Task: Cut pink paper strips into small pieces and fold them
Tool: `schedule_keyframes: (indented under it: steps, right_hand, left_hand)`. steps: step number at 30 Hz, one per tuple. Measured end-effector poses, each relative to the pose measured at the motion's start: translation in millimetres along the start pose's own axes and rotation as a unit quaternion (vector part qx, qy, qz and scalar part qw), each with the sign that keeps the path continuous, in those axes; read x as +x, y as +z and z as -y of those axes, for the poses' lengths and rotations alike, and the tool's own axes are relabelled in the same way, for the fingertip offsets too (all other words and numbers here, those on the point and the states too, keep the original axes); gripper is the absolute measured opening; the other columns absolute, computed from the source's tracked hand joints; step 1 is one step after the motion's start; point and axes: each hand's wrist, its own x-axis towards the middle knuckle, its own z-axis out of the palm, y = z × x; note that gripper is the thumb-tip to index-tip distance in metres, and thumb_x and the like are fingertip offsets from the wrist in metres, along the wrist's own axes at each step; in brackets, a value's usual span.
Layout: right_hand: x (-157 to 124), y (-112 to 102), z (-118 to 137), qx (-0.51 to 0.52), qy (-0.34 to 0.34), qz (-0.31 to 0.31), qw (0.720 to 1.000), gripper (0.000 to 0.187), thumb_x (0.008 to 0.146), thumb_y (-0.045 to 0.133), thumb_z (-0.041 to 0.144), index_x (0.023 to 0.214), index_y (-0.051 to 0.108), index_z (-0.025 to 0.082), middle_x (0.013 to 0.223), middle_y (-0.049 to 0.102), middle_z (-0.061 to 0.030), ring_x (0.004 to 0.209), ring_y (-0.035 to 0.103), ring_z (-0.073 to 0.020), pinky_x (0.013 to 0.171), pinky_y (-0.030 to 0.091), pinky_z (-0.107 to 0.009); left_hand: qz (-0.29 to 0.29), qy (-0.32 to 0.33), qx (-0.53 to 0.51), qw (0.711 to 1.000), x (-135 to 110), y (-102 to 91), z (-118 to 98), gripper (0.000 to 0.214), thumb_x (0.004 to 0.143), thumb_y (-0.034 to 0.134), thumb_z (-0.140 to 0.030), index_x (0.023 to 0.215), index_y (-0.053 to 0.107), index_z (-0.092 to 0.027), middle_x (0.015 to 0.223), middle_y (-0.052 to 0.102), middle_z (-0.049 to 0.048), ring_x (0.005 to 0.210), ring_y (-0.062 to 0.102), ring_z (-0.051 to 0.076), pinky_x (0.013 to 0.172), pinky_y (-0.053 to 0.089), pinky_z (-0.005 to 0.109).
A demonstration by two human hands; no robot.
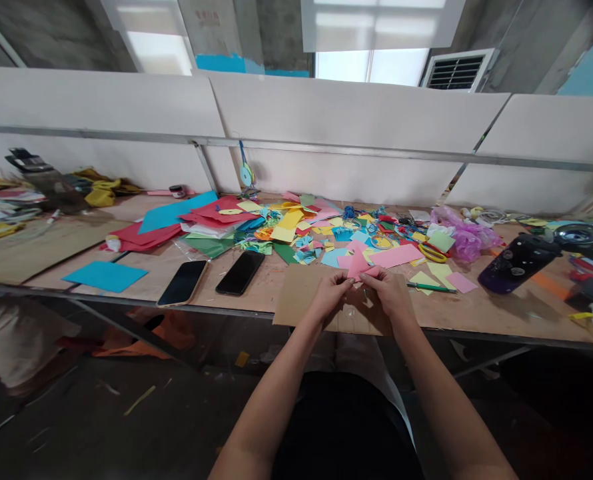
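Between my two hands is a folded piece of pink paper (358, 263), held above a brown cardboard sheet (296, 293) at the table's front edge. My left hand (335, 291) pinches its lower left side. On the other side, my right hand (384, 288) is closed on the right part of the paper. The fingertips cover its lower edge. Just beyond lies a flat pink strip (396, 256). A green pencil (431, 287) rests right of my right hand, close to yellow paper pieces (424, 280) and a pink square (461, 283).
Two phones, one black (240, 273) and one gold-edged (182, 283), lie to the left, near a blue sheet (105, 276). Coloured scraps, yellow-handled scissors (432, 253) and a pink plastic bag (464, 233) spread behind. A dark bottle (519, 263) stands tilted in view at right.
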Motion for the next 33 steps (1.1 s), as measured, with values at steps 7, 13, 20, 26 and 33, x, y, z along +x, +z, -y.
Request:
schedule_keyframes:
  steps: [7,13,20,26,33]
  right_hand:
    - [-5,0,8,-0.036,0.004,-0.051,0.998,0.033,0.064,0.083,0.049,0.067,0.07,0.019,0.057,0.063,-0.0007,0.052,0.052,-0.0139,0.048,0.037,-0.026]
    - [-1,1,2,0.016,0.009,-0.068,0.998,0.035,0.059,0.087,0.049,0.063,0.068,0.019,0.057,0.063,-0.0001,0.051,0.052,-0.0128,0.047,0.037,-0.025]
    - [1,-1,-1,0.038,0.021,-0.069,0.997,0.03,0.058,0.087,0.044,0.066,0.071,0.019,0.064,0.067,-0.002,0.054,0.056,-0.014,0.048,0.041,-0.025]
    - [1,-1,-1,0.039,0.02,-0.06,0.997,0.029,0.059,0.086,0.044,0.066,0.071,0.02,0.065,0.068,-0.0028,0.055,0.056,-0.0145,0.046,0.042,-0.024]
    - [-3,1,6,0.016,0.016,-0.044,0.999,0.031,0.061,0.085,0.047,0.065,0.071,0.019,0.061,0.067,-0.002,0.051,0.054,-0.0138,0.044,0.039,-0.025]
  left_hand:
    - [-0.003,-0.014,0.012,1.0,-1,-1.6,-1,0.045,0.079,0.064,-0.061,0.089,0.065,-0.017,0.076,0.066,0.0022,0.046,0.048,0.006,0.041,0.036,0.019]
    - [-0.013,-0.013,-0.011,1.0,-2,-1.9,-3,0.047,0.08,0.062,-0.063,0.084,0.063,-0.016,0.077,0.066,0.0034,0.046,0.05,0.007,0.041,0.035,0.02]
    - [0.022,0.011,0.002,1.0,-4,-0.6,-11,0.051,0.071,0.076,-0.056,0.099,0.07,-0.014,0.078,0.066,0.0051,0.063,0.057,0.011,0.051,0.039,0.019]
    - [0.018,0.0,0.01,1.0,-3,-0.7,-5,0.047,0.076,0.07,-0.057,0.096,0.067,-0.015,0.078,0.064,0.0019,0.049,0.047,0.006,0.046,0.039,0.02]
    - [-0.002,-0.005,0.007,1.0,-3,-0.7,-2,0.04,0.077,0.068,-0.053,0.092,0.065,-0.016,0.076,0.064,0.0012,0.048,0.047,0.006,0.044,0.039,0.019]
